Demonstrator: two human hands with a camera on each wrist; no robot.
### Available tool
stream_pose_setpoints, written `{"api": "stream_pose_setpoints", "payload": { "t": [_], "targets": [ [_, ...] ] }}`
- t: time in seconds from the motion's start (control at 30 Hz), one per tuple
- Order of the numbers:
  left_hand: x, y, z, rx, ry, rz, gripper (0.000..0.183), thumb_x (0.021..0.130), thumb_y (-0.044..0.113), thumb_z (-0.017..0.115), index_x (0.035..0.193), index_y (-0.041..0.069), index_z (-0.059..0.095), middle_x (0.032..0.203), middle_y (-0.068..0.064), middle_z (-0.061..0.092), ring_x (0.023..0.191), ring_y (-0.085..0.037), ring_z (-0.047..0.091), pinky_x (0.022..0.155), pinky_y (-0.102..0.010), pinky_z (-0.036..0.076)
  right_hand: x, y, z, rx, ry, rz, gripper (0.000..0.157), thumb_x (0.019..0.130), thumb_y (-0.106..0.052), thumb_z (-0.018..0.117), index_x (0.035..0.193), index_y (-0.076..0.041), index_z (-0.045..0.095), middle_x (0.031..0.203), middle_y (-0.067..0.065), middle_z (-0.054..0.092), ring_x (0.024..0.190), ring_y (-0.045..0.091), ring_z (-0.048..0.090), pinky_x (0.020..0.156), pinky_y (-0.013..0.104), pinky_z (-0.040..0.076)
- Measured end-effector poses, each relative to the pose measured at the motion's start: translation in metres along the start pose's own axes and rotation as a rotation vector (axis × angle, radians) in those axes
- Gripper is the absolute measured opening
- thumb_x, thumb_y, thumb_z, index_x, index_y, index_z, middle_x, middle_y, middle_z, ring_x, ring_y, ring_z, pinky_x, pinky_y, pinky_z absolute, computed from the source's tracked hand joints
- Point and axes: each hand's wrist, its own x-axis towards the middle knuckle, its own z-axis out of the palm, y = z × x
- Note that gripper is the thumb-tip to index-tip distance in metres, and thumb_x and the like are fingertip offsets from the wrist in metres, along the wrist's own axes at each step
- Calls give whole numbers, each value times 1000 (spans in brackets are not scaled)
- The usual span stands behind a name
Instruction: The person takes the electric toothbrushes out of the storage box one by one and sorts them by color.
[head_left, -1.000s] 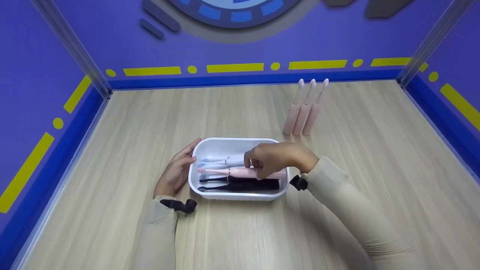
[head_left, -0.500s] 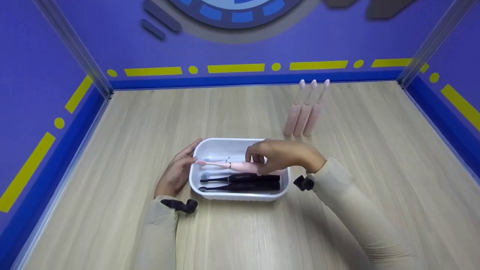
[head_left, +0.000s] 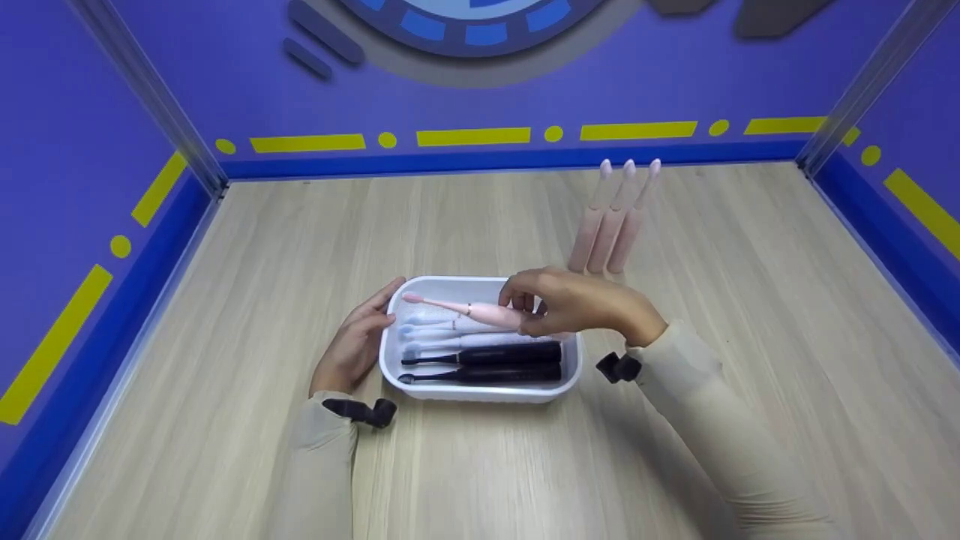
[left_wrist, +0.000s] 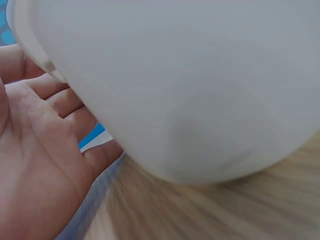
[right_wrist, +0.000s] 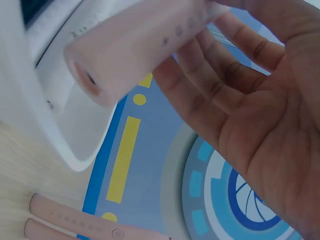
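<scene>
In the head view, my right hand (head_left: 589,304) pinches the handle of a pink electric toothbrush (head_left: 491,314), lifted over a white plastic box with its head pointing left and up. The right wrist view shows the round base of this pink handle (right_wrist: 125,52) near my fingers. My left hand (head_left: 351,346) rests against the left end of the box (head_left: 480,394), thumb at the rim and straight fingers along the outer wall. Inside lie two black electric toothbrushes (head_left: 510,373) and several white electric toothbrushes (head_left: 457,343), partly hidden under my right hand.
Three pink electric toothbrushes (head_left: 610,240) stand upright side by side on the wooden table (head_left: 337,232), behind and right of the box. Blue-purple panels (head_left: 480,105) with yellow marks enclose the table at the back and sides.
The pink toothbrush has risen from among the others in the box, moving toward the back with its head tilting up. My right hand moved up and slightly right; the left hand stayed put.
</scene>
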Motion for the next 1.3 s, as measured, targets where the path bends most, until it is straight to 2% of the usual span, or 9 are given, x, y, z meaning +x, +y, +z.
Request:
{"api": "stream_pose_setpoints", "payload": {
  "t": [0.1,0.23,0.37,0.7,0.83,0.97,1.13,1.3],
  "targets": [
    [1,0,0,6,-6,5,65,90,-5,36,152,-3,16,161,-15,14,148,-22,12,121,-36,9,-4,5,0,27,63,-17,28,82,-6,65,110,-5,63,96,5,65,88,16,62,79,34,57],
    [2,0,0,3,-10,14,65,90,-6,35,151,-5,14,161,-18,12,148,-25,9,122,-39,5,-10,11,-1,33,162,-32,29,82,-5,68,110,-3,62,95,7,66,87,17,63,77,33,58],
    [1,1,1,3,-3,21,64,90,-6,35,151,-5,15,160,-18,12,148,-26,10,122,-38,5,-15,16,-2,42,243,-44,30,81,-4,71,110,-2,62,94,9,67,87,17,63,77,30,58],
    [0,1,2,4,23,-1,65,89,-6,35,151,-3,18,160,-16,16,147,-24,15,121,-37,9,-23,25,1,124,400,-43,31,80,0,72,110,-1,63,98,8,67,88,18,64,79,37,58],
    [-1,1,2,-2,29,-10,65,89,-6,35,152,-2,19,160,-15,17,146,-24,17,121,-37,11,-25,31,2,132,475,-79,30,79,0,74,107,1,63,99,9,67,88,19,65,78,34,58],
    [-1,1,3,-4,29,1,65,89,-6,35,151,-3,18,160,-16,16,147,-25,15,122,-39,8,-26,36,4,132,578,-107,31,78,1,75,106,2,63,97,10,67,86,19,66,75,32,59],
    [-1,1,3,-5,31,8,65,88,-6,35,151,-4,18,160,-17,16,147,-26,15,122,-40,7,-28,41,6,169,688,-87,32,77,2,75,106,4,62,95,13,66,85,19,66,74,34,59],
    [-1,1,2,-7,25,9,65,89,-6,35,151,-4,18,160,-18,16,147,-26,14,122,-40,7,-31,46,7,219,758,-62,32,77,3,75,106,6,62,94,15,66,85,14,64,75,27,58]
  ]
}}
